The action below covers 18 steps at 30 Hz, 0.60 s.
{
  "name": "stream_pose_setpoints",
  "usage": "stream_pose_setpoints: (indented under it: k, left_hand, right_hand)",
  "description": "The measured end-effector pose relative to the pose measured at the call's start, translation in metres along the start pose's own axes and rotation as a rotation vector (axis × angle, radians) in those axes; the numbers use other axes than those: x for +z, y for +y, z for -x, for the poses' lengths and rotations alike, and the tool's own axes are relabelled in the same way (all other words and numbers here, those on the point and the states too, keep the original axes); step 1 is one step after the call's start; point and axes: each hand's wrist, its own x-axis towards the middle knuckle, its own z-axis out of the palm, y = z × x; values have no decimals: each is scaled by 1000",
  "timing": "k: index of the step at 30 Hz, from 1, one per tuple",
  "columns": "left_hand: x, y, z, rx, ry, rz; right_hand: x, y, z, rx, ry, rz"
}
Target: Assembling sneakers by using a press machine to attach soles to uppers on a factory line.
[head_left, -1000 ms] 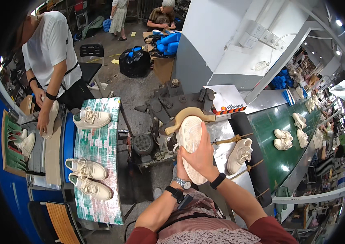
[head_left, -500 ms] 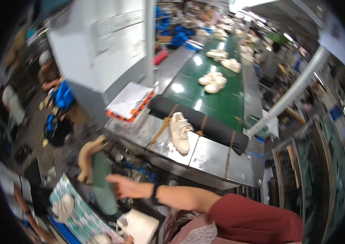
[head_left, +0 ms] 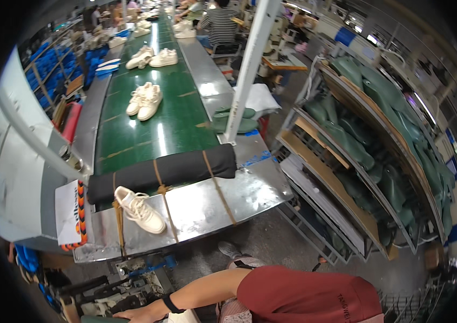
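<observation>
My right hand (head_left: 138,314) reaches across to the lower left, a dark band round its wrist. Its fingers lie on a green shoe last (head_left: 99,319), which the lower edge mostly cuts off; the grip shows only in part. Close to my right forearm a bit of a white shoe (head_left: 184,317) comes into view at the bottom. My left hand is out of the picture. Ahead, a cream lace-up sneaker (head_left: 141,210) rests alone on the metal end of the conveyor table (head_left: 255,185).
A black roll (head_left: 158,176) tied with cords crosses the end of the green belt (head_left: 185,126). Cream sneaker pairs (head_left: 145,101) stand along it. On the right is a rack (head_left: 341,137) full of green lasts. A metal machine (head_left: 142,274) is at lower left. People sit farther back.
My view has swung right and up, so the conveyor and rack show more fully. The hand, last and white shoe now sit at the lower edge. My left fingertips have left the picture.
</observation>
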Motion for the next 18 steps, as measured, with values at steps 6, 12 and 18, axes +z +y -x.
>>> stream_pose_setpoints:
  k: [6, 12, 18]
  left_hand:
    - [35, 44, -33, 230, -56, -167]
    - [90, 70, -84, 449, -202, -250]
    - [126, 102, -193, 538, -429, -134]
  right_hand:
    - [-57, -86, 189, -259, 304, 27]
    - [-61, -68, 474, -431, 1525, -124]
    - [-93, -76, 502, -278, 1891, 53]
